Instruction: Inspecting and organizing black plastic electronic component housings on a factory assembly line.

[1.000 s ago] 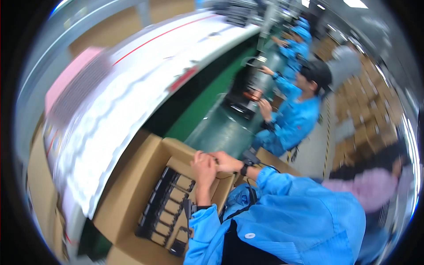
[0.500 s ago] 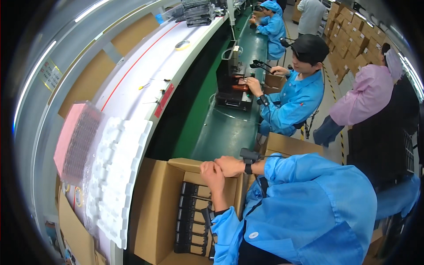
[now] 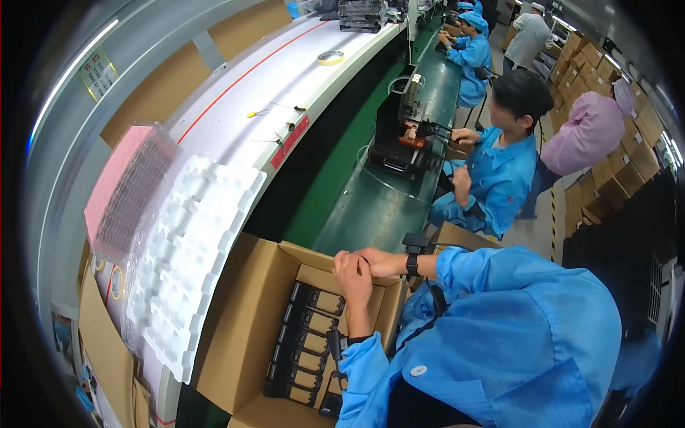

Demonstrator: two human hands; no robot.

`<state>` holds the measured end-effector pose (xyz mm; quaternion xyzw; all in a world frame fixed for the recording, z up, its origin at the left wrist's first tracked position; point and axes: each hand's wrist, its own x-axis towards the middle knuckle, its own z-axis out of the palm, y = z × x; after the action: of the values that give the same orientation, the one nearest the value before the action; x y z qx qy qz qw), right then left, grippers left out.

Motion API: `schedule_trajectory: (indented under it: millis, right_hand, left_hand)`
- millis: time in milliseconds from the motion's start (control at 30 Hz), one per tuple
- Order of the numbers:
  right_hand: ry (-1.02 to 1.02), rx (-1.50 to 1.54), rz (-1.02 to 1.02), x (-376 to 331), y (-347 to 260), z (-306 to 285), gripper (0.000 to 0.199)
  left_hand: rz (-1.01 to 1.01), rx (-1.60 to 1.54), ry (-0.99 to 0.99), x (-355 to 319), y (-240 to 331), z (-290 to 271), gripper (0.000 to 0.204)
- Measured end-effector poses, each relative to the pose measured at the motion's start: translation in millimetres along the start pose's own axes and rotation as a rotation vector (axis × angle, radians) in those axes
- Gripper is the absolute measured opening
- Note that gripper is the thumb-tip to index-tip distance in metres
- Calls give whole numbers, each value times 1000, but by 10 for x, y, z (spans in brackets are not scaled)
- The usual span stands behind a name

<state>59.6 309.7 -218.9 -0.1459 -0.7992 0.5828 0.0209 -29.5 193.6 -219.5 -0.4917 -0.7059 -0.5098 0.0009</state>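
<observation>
My left hand and my right hand meet above the far rim of an open cardboard carton. The fingers of both are bent and pressed together. Whatever they pinch is too small or too hidden to make out. Below my left hand, inside the carton, stands a row of several black plastic units with cardboard between them. A strap with a small black camera circles my right wrist. Another black device sits at my left wrist.
Left of the carton, a white molded tray and a pink-topped stack lie on the white bench. Tape lies farther along. Beyond the carton, a co-worker in blue sits by the green conveyor and a black fixture.
The view has shifted a little. My hands stay together over the carton rim, with the fingers slightly moved. The co-worker has drawn one hand back from the fixture and lowered it.
</observation>
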Motion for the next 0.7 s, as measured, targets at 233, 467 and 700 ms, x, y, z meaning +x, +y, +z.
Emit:
schedule_trajectory:
  millis: [233,467,700]
  right_hand:
    - [-119,239,40,7,-70,-28,48]
    - [-67,266,-86,68,113,45,66]
    - [-9,230,-103,-6,-33,-67,71]
  left_hand:
    - [14,5,13,28,34,-23,6]
    - [-68,-10,-56,70,115,-97,9]
    - [-152,101,-138,232,191,-133,10]
